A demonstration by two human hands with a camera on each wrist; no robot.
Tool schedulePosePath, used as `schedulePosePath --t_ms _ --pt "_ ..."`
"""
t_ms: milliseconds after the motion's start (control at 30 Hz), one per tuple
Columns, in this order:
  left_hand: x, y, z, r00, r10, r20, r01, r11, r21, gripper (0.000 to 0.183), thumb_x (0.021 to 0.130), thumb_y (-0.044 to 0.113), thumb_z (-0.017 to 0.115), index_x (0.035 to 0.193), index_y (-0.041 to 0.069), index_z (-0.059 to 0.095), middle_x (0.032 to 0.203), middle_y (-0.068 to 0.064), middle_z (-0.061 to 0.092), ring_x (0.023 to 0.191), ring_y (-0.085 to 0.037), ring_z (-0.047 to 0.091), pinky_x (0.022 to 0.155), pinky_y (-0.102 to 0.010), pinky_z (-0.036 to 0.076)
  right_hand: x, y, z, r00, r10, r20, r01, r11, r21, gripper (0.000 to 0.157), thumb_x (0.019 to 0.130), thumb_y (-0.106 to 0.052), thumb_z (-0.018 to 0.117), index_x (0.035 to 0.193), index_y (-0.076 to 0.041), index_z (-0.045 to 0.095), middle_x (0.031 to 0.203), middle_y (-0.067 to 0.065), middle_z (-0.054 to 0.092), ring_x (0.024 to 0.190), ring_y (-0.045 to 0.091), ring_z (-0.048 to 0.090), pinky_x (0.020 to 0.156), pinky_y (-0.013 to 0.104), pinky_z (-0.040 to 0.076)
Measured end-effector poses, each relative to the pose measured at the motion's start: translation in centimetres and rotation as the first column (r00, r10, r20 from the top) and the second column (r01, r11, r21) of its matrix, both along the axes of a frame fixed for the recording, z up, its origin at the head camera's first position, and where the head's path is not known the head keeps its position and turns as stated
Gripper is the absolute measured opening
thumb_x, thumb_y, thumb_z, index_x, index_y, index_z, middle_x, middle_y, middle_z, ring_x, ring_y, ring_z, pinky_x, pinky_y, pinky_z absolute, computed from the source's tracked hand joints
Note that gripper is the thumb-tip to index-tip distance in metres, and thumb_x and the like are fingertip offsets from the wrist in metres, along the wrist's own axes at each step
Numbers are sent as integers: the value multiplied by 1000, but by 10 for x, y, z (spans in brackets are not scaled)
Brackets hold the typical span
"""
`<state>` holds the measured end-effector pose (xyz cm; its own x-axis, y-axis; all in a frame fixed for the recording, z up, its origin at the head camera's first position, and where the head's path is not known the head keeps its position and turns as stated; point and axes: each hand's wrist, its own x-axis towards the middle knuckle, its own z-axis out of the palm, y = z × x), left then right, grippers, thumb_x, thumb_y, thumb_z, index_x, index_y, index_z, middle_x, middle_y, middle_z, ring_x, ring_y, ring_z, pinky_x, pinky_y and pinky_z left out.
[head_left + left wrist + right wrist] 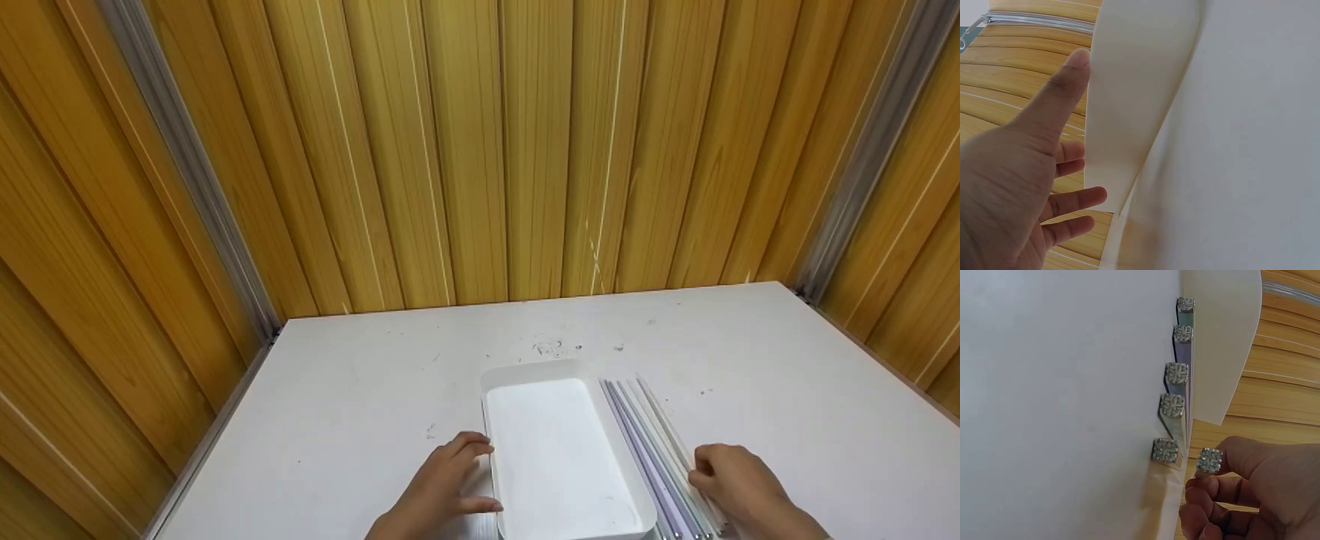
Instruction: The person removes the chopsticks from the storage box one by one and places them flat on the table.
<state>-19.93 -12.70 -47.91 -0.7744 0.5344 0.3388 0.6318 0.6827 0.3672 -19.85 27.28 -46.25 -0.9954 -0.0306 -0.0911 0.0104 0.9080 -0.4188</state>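
A white rectangular tray (pixel 556 457) with low walls lies on the table. My left hand (pixel 450 480) is at its left side, thumb and fingertips touching the wall; in the left wrist view the fingers are spread and loosely bent beside the tray's wall (pixel 1134 84). Several pastel chopsticks (pixel 651 457) with patterned silver ends lie side by side along the tray's right side. My right hand (pixel 739 480) is at the right of this row, fingers curled. In the right wrist view it pinches one chopstick (pixel 1209 460) near its silver end, apart from the others (pixel 1172 405).
The white table (pixel 360 405) carries small dark marks behind the tray. Wood-patterned panels (pixel 480 150) stand at the back and both sides, with grey metal posts (pixel 199 180) at the corners.
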Motion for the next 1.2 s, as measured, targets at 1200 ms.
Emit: schedulePosePath --t_ms 1200 --pt "0 0 -2 999 -8 -38 7 1000 -17 70 77 55 68 124 5 58 130 -3 54 103 -17 59 89 -34 52 -1 11 -5 999 37 20 -38 998 57 20 85 -16 67 70 -11 55 61 -1 51 59 13 49 52 25 40"
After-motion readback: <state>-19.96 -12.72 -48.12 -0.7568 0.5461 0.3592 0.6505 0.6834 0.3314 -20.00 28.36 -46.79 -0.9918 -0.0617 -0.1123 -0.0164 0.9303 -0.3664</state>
